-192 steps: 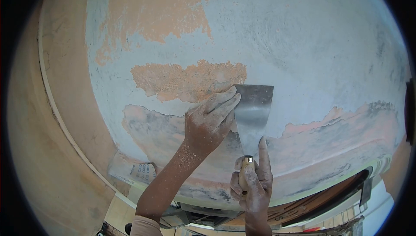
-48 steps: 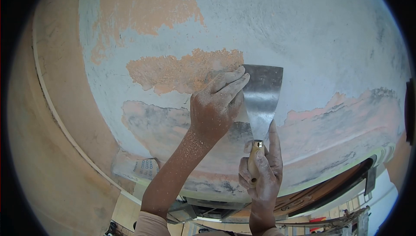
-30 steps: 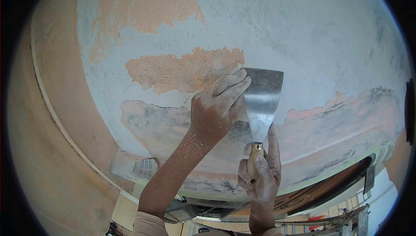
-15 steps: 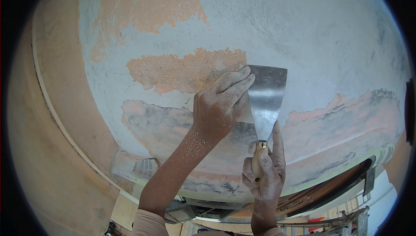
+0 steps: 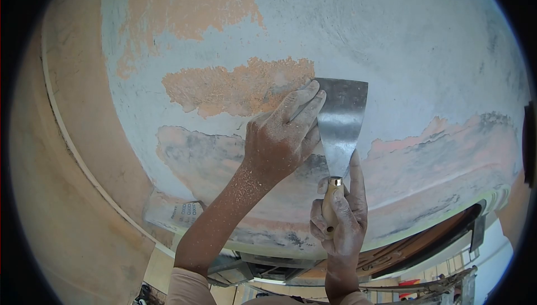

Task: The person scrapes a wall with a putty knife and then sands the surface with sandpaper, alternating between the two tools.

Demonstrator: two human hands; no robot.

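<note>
My right hand (image 5: 344, 215) is wrapped around the wooden handle of a putty knife (image 5: 342, 109). The index finger lies along the right side of the knife's neck. The wide metal blade points up, and its top edge is at the painted wall (image 5: 414, 42). My left hand (image 5: 279, 134) has its fingers stretched out, with the tips at the blade's upper left edge. Its palm side is hidden from me. White dust covers both hands and the left forearm. Left of the blade is a rough, peeled orange patch (image 5: 224, 89).
A larger peeled pink and grey band (image 5: 447, 148) runs along the wall lower down. At lower left is a printed paper piece (image 5: 187, 212). Below are a dark-framed opening (image 5: 425, 243), a metal frame (image 5: 464, 282) and a red object (image 5: 408, 288).
Both hands and the putty knife have shifted slightly up and left in view. The grip on the handle is the same, and the left fingertips stay at the blade's edge.
</note>
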